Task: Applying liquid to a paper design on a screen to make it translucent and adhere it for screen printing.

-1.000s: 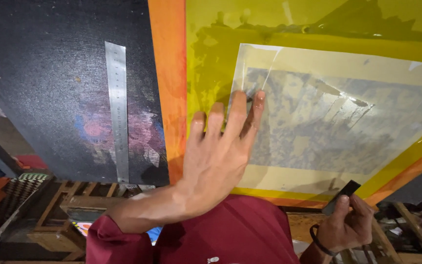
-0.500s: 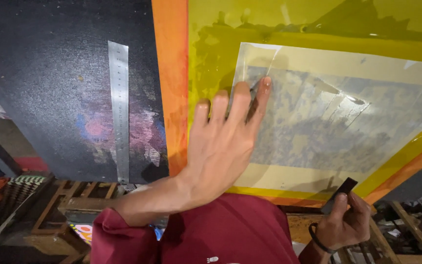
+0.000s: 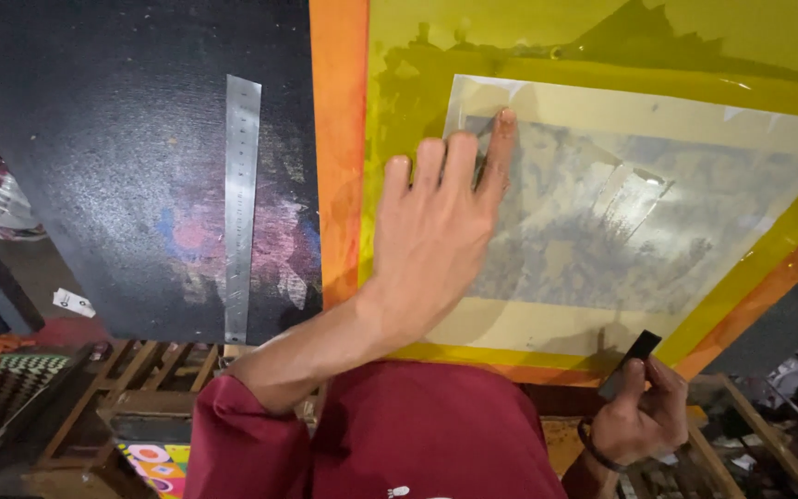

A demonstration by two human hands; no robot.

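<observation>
Head view: the left hand (image 3: 436, 231) lies flat, fingers pressed together, on the clear sheet (image 3: 639, 212) over the yellow screen (image 3: 417, 55). The right hand (image 3: 639, 416) pinches a small black piece (image 3: 630, 362). A slipping palm could wrinkle that sheet.

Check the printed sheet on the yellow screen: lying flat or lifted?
Mostly flat: the printed sheet lies spread on the yellow screen under the left hand; one glossy wrinkle shows mid-sheet.
</observation>
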